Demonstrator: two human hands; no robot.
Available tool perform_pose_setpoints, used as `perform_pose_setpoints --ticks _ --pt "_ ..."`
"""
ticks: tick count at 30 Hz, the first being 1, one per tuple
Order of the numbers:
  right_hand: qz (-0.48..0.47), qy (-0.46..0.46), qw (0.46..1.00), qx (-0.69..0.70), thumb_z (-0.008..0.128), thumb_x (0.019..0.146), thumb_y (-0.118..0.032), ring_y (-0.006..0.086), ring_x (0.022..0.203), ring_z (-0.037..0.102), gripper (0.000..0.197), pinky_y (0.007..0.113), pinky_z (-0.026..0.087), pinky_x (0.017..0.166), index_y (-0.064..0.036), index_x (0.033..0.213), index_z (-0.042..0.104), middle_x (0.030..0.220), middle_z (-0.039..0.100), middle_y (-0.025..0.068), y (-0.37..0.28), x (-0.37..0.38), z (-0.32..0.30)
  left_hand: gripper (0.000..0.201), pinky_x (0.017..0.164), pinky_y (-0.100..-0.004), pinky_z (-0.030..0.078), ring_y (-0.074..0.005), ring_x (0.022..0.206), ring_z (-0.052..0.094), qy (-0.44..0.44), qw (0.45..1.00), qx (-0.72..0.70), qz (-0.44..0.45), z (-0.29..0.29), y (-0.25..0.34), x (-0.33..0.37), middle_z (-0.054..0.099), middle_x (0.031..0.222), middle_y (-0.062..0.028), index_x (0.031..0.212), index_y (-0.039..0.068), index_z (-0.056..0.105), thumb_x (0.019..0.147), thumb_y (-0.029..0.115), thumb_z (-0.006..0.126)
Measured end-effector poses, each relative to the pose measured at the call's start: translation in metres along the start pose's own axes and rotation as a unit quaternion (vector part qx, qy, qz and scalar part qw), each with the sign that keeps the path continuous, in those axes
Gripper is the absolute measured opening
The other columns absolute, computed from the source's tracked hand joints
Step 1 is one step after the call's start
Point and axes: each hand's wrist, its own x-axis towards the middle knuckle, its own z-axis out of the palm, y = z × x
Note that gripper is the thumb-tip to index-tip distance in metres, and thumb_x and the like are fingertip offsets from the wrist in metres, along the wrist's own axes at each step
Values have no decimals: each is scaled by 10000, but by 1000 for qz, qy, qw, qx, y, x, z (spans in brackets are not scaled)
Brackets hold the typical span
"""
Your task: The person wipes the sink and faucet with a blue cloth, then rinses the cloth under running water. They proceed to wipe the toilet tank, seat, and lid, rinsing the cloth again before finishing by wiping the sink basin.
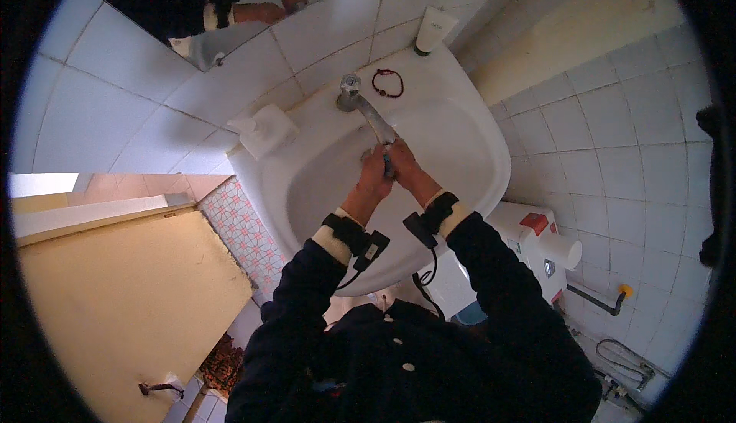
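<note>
a: what are the fingers doing?
b: the left hand and right hand meet at the mouth of the tap, over the basin of the sink. the fingers of each are bent and drawn together. a small blue-grey thing shows between the hands; whether either is clamped on it or merely touching it, i cannot tell.

a: and at the wrists?
b: each bears a black strap over a cream cuff, with a small black box attached: one at the left wrist, the other at the right. a cable trails from each box. the sleeves are dark.

a: where does the tap stand?
b: on the rear ledge of the sink, its spout slanting forward to the hands, its knob uppermost. a dark red bracelet lies just right of the knob. a white tube stands on the right rear corner, a white bottle on the left part of the ledge.

a: what lies farther out?
b: behind the sink, a tiled wall and a mirror reflecting the arms; at left, a yellowish door; at right, a white box with a red patch.
</note>
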Motion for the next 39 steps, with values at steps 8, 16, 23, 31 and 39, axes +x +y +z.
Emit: perform_pose_setpoints --ticks 8,16,23,31,39 --pt "-59 43 966 -249 426 923 -314 139 1024 461 406 288 360 891 -44 1226 412 1101 504 56 20 9 -14 241 697 -334 445 -167 797 512 -52 998 -40 -13 8 6 -12 532 904 -21 988 105 481 930 322 392" --pt "-221 10 742 -633 329 957 -309 262 1146 448 452 356 354 925 -42 1321 320 1238 467 131 35 29 -34 229 765 -349 451 -180 828 514 -109 989 -84 54 26 9 -29 528 904 -34 1011 111 488 938 301 383" --pt "-55 30 903 -424 328 935 -379 277 1267 309 542 402 227 1030 -61 1367 255 1374 327 153 17 10 -22 225 760 -364 450 -173 816 517 -138 982 60 114 17 6 -22 526 869 -16 972 116 499 940 309 389" --pt "-52 -13 963 -266 397 911 -392 305 1125 440 551 397 277 1007 -35 1315 283 1238 426 173 27 12 -27 204 701 -332 446 -159 763 508 -62 984 103 128 12 -1 -14 508 803 3 867 125 476 921 313 419" --pt "48 -57 997 -3 354 936 -431 160 1030 461 532 312 342 934 -77 1331 310 1110 490 34 -12 -12 -17 171 604 -340 447 -150 766 506 -63 998 7 0 13 4 -15 514 826 -4 1018 128 488 853 83 500"
